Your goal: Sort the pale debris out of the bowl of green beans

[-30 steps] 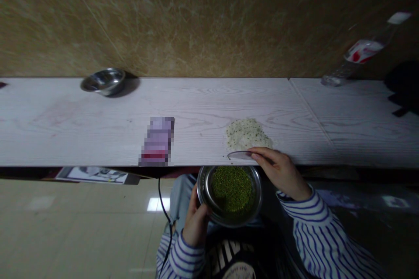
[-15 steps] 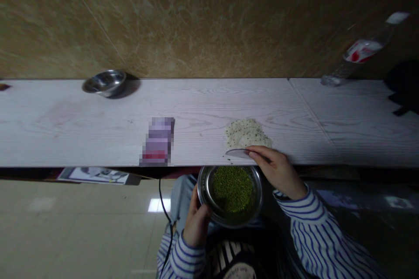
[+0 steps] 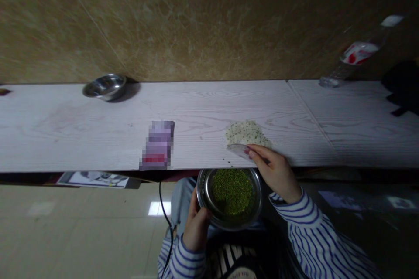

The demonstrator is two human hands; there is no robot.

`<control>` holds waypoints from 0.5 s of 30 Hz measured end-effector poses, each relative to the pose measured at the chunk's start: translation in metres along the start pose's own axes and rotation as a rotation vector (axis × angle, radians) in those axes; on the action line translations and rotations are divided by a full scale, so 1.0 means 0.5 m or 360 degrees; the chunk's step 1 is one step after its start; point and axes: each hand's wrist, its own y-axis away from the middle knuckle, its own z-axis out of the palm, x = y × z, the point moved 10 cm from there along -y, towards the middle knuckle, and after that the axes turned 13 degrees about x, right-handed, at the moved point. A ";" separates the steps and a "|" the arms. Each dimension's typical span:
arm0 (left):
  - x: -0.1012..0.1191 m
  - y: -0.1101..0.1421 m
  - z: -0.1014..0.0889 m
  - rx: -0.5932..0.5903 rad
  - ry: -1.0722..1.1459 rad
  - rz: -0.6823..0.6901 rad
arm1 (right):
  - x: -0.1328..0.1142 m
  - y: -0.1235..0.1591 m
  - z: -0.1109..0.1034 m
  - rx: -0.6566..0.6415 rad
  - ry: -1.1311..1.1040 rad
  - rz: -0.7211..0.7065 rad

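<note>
My left hand (image 3: 197, 226) grips the rim of a steel bowl (image 3: 204, 198), held just below the counter's front edge. Small green beans (image 3: 233, 189), which look like mung beans, fill much of its bottom. Pinched in my right hand (image 3: 275, 170) is a thin, clear, rounded plastic disc (image 3: 238, 150), perhaps a lid. The disc is tilted at the near edge of a pile of white grains (image 3: 247, 131) dotted with green beans, on the counter. A couple of stray beans lie between the pile and the counter's edge.
On the white wood-grain counter (image 3: 196, 104), a second steel bowl (image 3: 106, 87) stands at the back left. A blurred purple phone-shaped thing (image 3: 159, 144) lies left of the pile. At the right are a plastic bottle (image 3: 358, 54) and a dark object (image 3: 401, 89). A black cable (image 3: 163, 209) hangs below.
The clear disc has tipped so that more of its face shows, and my right hand has turned slightly with it. My left hand and the bowl stay nearly in place. The view has shifted slightly.
</note>
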 end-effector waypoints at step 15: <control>-0.010 0.000 0.012 -0.0050 0.0103 -0.0116 | 0.043 -0.012 -0.040 0.0152 0.0008 0.0150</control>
